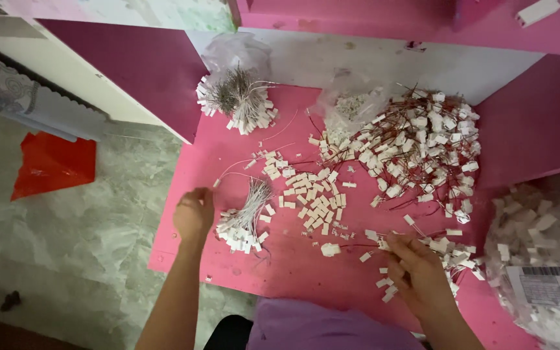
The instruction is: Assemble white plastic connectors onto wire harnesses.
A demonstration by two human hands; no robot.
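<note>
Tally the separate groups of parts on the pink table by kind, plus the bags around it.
Tied bundles of white-wired connectors: 2, one at the table's back, one beside the left hand
Heaps of red-wired connectors: 1
Patches of loose white connector housings: 1
Clear plastic bags: 3
Red bags on the floor: 1
Total: 8

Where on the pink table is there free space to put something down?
The pink table is bare between the tied bundle at the back and the bundle beside the left hand, and along the front edge between the hands. The red-wire pile, loose white connectors and right hand crowd the rest.
</note>
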